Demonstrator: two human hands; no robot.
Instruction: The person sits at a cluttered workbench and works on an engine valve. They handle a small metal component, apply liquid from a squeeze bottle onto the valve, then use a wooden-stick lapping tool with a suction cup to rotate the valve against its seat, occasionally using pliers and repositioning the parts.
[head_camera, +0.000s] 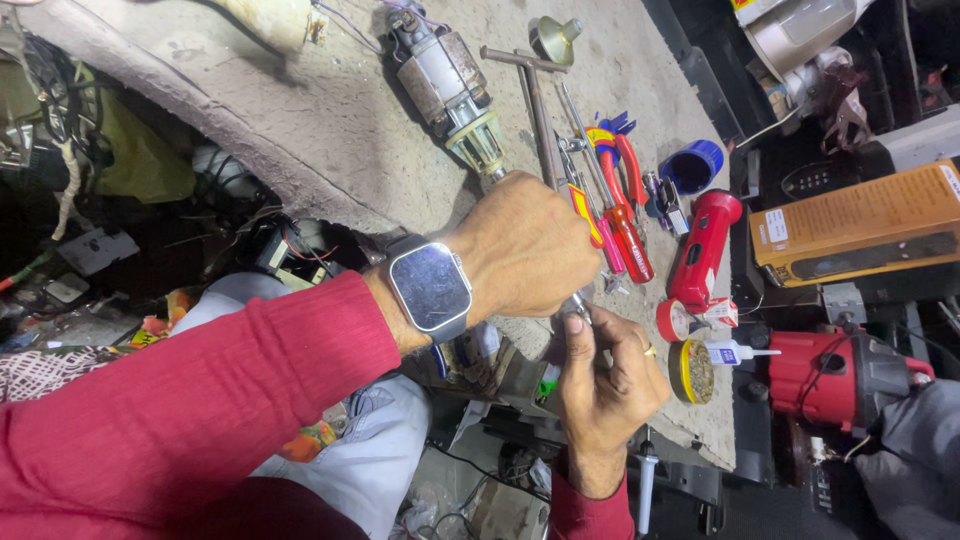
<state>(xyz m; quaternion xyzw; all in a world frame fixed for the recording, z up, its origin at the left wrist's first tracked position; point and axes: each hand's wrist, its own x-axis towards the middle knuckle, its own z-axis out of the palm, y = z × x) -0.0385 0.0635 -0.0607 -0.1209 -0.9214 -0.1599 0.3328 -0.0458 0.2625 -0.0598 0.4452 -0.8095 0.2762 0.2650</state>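
Where hands (575, 310) meet, part hidden.

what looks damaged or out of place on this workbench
The grey electric motor armature lies bare outside any housing, loose wires trailing from its end. The round yellow tin sits open near the bench edge. Tools lie scattered.

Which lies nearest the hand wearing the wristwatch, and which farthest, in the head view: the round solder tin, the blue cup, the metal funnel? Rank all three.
From the left hand:
1. Round solder tin, lower right of it, beside the other hand.
2. Blue cup, upper right.
3. Metal funnel, far up at the top edge.
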